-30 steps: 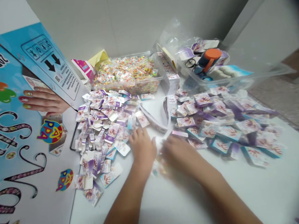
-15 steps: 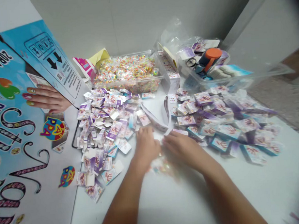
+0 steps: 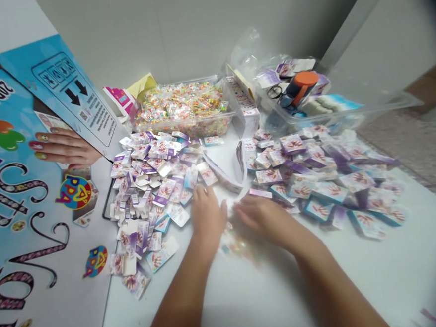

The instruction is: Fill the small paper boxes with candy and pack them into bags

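My left hand is over the middle of the white table, its fingers curled down and the thumb toward the other hand. My right hand faces it, fingertips pinched together close to the left thumb. A whitish bit shows between them, too blurred to name. Just beyond the hands, a long white printed paper strip stands on edge, bent in a V. Below them lie small clear packets of coloured beads, smeared by motion. Several small opened cardboard boxes are heaped beside my left hand.
More small boxes are piled on the right. At the back stand a clear tub full of bead packets and a clear bin holding scissors and an orange-capped bottle. A large printed carton walls the left side.
My hands have drawn slightly apart at the fingertips, with the left thumb now showing more. The whole view has shifted a little to the left. The boxes and tubs stay in place.
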A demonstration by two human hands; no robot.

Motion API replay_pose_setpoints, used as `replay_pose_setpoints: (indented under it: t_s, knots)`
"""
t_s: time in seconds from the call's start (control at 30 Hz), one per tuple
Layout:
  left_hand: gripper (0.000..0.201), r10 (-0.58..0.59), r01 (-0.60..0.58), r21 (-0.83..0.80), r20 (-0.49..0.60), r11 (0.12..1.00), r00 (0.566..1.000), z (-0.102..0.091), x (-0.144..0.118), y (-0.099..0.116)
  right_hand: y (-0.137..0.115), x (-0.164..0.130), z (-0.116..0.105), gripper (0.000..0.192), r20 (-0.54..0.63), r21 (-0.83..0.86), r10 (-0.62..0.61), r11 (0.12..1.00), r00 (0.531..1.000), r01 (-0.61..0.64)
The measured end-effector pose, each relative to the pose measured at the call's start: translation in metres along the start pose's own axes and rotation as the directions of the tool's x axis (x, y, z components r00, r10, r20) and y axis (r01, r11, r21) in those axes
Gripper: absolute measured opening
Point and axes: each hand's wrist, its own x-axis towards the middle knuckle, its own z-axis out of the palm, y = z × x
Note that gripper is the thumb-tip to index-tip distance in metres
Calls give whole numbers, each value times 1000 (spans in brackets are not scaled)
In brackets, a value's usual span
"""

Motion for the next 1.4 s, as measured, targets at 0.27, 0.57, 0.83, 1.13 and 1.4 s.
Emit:
replay_pose_setpoints:
  t_s: [0.27, 0.57, 0.83, 1.13, 1.4]
  knots:
    - [40, -37, 29, -257, -25, 966, 999, 5, 1, -5, 3, -1, -2, 20, -215, 27, -105, 993, 971, 114]
    - [26, -250, 222, -785, 88, 578, 964, 11, 10, -7, -2, 0, -6, 17, -382, 212, -43, 968, 923, 133]
    - [34, -126, 417, -892, 440, -174, 889, -14, 9, 8, -5, -1, -7, 13, -416, 461, 69, 875, 907, 145]
    - [48, -16, 324, -936, 329, -138, 944, -18, -1, 16, -2, -1, -5, 10, -518, 485, 113, 855, 848, 183]
    - [50, 34, 368, -926, 366, -91, 930, -22, -1, 13, 0, 0, -3, 14, -497, 473, 161, 874, 852, 111]
